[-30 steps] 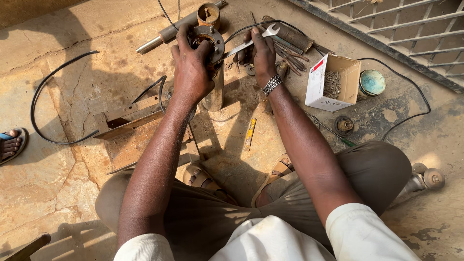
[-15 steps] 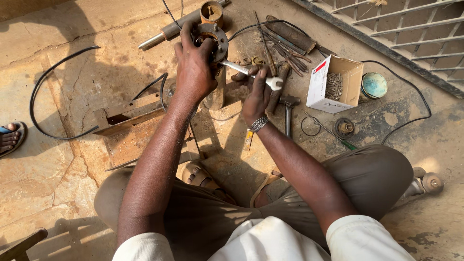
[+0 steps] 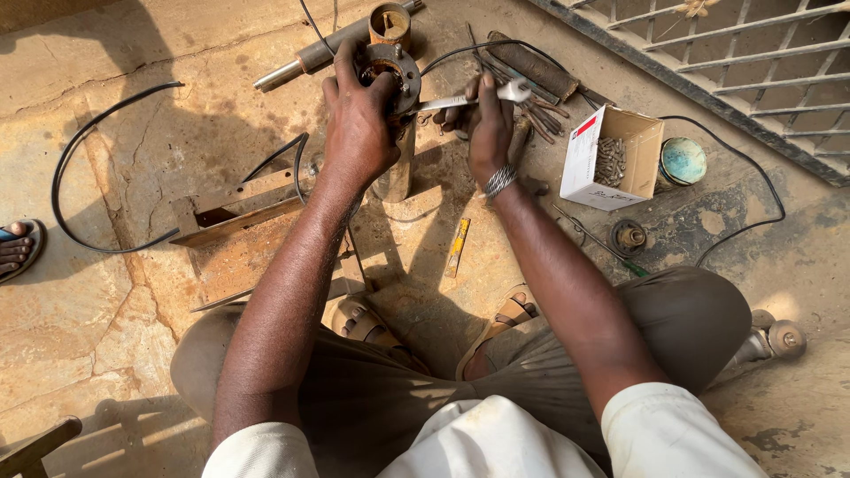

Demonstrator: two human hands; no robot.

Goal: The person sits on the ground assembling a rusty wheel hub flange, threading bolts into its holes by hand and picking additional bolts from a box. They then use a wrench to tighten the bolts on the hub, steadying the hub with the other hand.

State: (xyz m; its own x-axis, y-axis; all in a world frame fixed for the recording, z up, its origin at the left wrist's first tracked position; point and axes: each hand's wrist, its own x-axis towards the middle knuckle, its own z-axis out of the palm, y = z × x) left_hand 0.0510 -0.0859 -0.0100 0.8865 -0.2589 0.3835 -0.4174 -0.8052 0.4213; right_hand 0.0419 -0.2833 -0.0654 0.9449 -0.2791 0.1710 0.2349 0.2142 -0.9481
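Stone floor: white carton beside right hand.

One camera alone covers the scene, worn on the person's head and aimed steeply down at the cracked, sunlit concrete floor. It sits close: the person's own white sleeves and grey-brown trousered knees fill the frame from 4 to 8 o'clock, and both forearms run up from there toward 12 o'clock. The left hand and right hand lie just above the centre, at arm's length from the lens. The far edge of the view reaches a grey metal floor grating at 2 o'clock. With a single view, nothing is shared with another.
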